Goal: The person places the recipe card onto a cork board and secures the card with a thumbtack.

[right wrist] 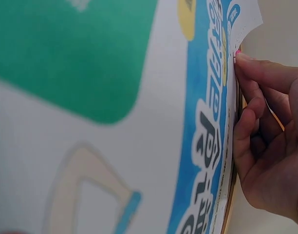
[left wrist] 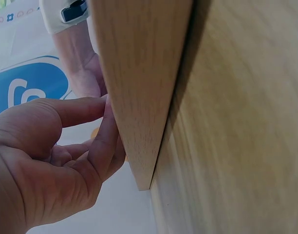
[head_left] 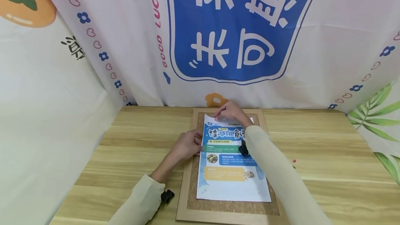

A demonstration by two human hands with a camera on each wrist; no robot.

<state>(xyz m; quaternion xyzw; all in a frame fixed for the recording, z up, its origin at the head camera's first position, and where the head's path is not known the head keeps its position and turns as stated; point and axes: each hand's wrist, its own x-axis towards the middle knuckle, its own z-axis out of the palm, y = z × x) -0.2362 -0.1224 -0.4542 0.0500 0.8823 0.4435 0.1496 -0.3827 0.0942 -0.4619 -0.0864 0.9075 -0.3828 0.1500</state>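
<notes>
A printed paper poster point(head_left: 232, 186) lies on a wood-framed cork board point(head_left: 232, 207). My right hand point(head_left: 232, 111) is at the poster's top edge, and in the right wrist view its thumb and forefinger pinch a pink push pin point(right wrist: 238, 52) against the sheet. The poster's top left corner curls up a little. At the left edge, my left hand point(head_left: 188, 144) pinches the paper between thumb and forefinger. Seen in the left wrist view, the fingertips point(left wrist: 106, 105) of that hand are just over the board's wooden frame point(left wrist: 144, 73), the paper hidden behind it.
The board stands on a wood-grain table point(head_left: 140, 131), its far side close to a printed cloth backdrop point(head_left: 140, 61). A small pink object point(head_left: 294, 161) lies on the table right of the board, beside my right sleeve point(head_left: 281, 173).
</notes>
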